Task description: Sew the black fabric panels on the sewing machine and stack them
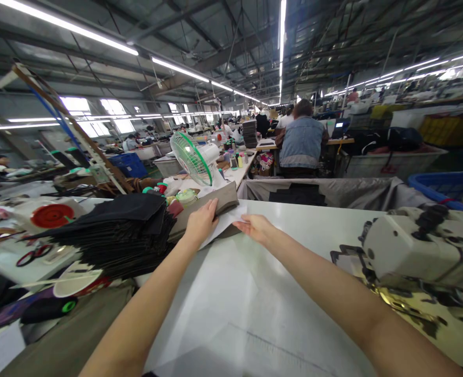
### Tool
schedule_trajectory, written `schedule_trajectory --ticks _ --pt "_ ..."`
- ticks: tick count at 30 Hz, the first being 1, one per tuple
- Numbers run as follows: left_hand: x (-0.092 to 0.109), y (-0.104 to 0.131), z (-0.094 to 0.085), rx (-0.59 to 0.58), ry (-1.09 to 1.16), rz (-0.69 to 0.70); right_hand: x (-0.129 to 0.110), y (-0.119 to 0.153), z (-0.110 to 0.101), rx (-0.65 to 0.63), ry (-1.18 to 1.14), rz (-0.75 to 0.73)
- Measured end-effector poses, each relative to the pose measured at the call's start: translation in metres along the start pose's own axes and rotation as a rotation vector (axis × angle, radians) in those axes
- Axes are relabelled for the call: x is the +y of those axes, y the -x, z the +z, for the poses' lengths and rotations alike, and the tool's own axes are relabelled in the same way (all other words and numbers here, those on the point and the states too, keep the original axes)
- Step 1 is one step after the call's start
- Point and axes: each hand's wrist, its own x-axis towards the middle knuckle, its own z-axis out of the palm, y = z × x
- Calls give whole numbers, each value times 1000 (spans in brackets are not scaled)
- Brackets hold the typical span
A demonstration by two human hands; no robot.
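A thin white sheet (228,221), paper or cloth, stretches between my two hands at the far side of the white table. My left hand (202,222) is closed at the sheet's left edge, its thumb side against a grey-brown folded panel (224,198) that stands along the table's back edge. With thumb and fingers, my right hand (258,228) pinches the sheet's right edge, palm partly turned up. Part of another grey-brown piece (235,230) shows beneath the sheet. Left of my left hand lies a tall stack of black fabric pieces (125,230).
A sewing machine (415,251) stands at the right of the table (286,293). Behind the panel is a green-rimmed fan (192,157). Scissors (33,255), a white bowl (76,280) and a black thread cone (46,310) lie left. A person in a denim vest (302,140) sits ahead.
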Motion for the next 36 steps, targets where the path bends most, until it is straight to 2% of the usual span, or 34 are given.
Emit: schedule_trajectory --ticks 5,8,11,17,22,26,28,30,33,36 --pt "10 9 20 -47 30 75 43 76 -26 -78 122 126" --pt "16 16 31 -54 45 102 69 105 -41 -96 246 215" --pt "17 21 33 -43 54 122 79 115 -43 -109 331 248" --pt "17 22 28 -33 48 127 81 111 -25 -117 435 157" --pt "15 14 24 -54 62 135 84 97 -34 -116 676 86" --pt "0 6 14 -31 94 61 63 62 -51 30 807 -187" --pt "-10 3 7 2 108 -4 48 39 -53 86 843 -322" --pt "-17 1 3 30 123 -47 37 16 -47 114 868 -429" --pt "-18 2 2 46 140 -56 30 -14 -29 118 876 -540" --pt "-14 4 6 51 144 -51 30 -39 -9 125 859 -531"
